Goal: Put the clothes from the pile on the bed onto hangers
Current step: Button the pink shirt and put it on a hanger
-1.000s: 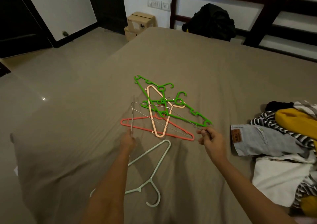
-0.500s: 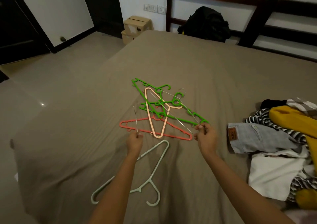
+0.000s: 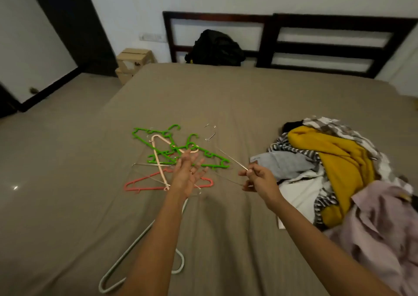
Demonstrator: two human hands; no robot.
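My right hand (image 3: pixel 260 179) pinches a corner of the thin silver wire hanger (image 3: pixel 233 160) near the heaped clothes pile (image 3: pixel 328 159) on the brown bed (image 3: pixel 226 96), my left hand (image 3: pixel 186 175) hovers spread and empty, so next I should pick a garment

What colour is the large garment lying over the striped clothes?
The garment is mustard yellow; head view.

Nothing legible on my feed, no text, brand or number: the dark marks on the cardboard box (image 3: pixel 135 58) beside the bed (image 3: pixel 226 105) are too blurred to read, and the clothes pile (image 3: pixel 334 164) shows no readable label.
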